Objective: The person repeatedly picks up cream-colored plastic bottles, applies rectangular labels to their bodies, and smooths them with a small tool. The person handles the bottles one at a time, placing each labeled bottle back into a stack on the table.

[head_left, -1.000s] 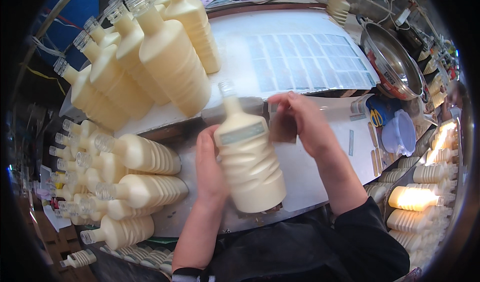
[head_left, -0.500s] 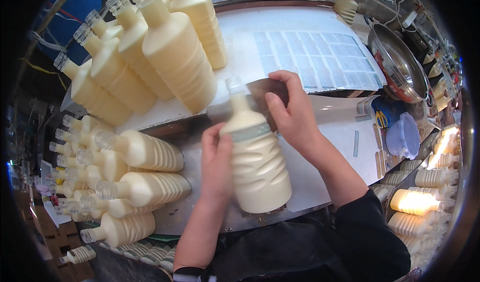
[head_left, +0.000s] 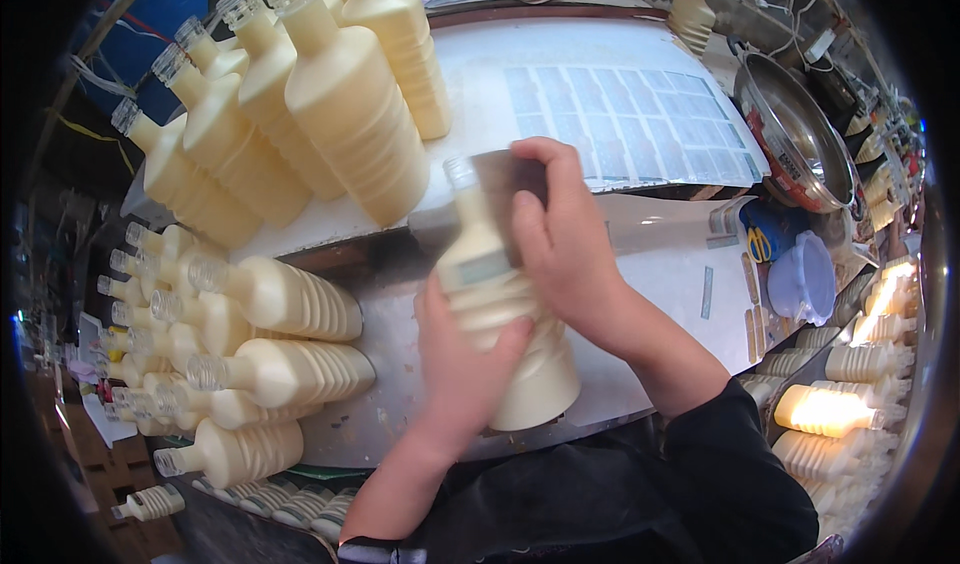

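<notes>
A cream ribbed bottle [head_left: 540,389] with a clear threaded neck is tilted in front of me, its neck pointing away. My left hand [head_left: 465,349] wraps around its ribbed body, thumb across the front. A grey-green label strip [head_left: 484,268] lies over the bottle's shoulder. In my right hand [head_left: 570,239] is a dark flat flexible piece [head_left: 505,179], pinched between thumb and fingers beside the bottle's neck. It is slightly blurred, and its exact kind does not show. The right hand's lower edge overlaps the bottle's right side; whether the piece touches the bottle, I cannot tell.
Several bottles stand on the raised white board [head_left: 480,59] at far left; more lie in a stack [head_left: 285,374] below. A label sheet [head_left: 630,114] covers the board's right. Farther right are a metal pan [head_left: 800,129], yellow-handled scissors [head_left: 762,244] and a pale blue tub [head_left: 803,279].
My left hand has shifted from the bottle's left side to around its front. My right hand has moved left with the dark piece, closer to the neck. Less of the label strip shows.
</notes>
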### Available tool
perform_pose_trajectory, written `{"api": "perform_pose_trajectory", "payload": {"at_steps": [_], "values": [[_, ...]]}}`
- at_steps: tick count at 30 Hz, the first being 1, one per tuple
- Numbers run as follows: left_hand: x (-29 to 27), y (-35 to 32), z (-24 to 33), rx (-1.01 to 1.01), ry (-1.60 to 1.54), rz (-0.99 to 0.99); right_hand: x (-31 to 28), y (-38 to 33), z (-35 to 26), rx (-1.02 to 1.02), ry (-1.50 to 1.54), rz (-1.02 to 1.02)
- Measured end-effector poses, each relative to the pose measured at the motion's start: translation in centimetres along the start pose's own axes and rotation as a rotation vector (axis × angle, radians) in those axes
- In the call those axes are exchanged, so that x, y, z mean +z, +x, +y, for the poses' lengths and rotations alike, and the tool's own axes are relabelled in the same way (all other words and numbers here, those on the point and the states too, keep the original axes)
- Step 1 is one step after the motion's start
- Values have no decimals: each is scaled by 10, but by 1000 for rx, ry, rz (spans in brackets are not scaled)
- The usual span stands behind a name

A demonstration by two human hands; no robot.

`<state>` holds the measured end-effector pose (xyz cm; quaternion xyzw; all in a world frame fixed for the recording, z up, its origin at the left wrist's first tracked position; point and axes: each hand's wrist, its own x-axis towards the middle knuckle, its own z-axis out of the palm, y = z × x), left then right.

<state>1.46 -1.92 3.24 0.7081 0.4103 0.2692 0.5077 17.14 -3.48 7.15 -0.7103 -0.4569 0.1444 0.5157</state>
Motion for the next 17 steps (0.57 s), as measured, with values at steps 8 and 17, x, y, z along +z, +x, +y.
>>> {"api": "perform_pose_trajectory", "payload": {"at_steps": [8, 17], "values": [[2, -3, 8, 130, 81, 55, 22, -3, -33, -51, -256, -169], [0, -4, 6, 145, 75, 24, 29, -10, -37, -97, -276, -257]]}}
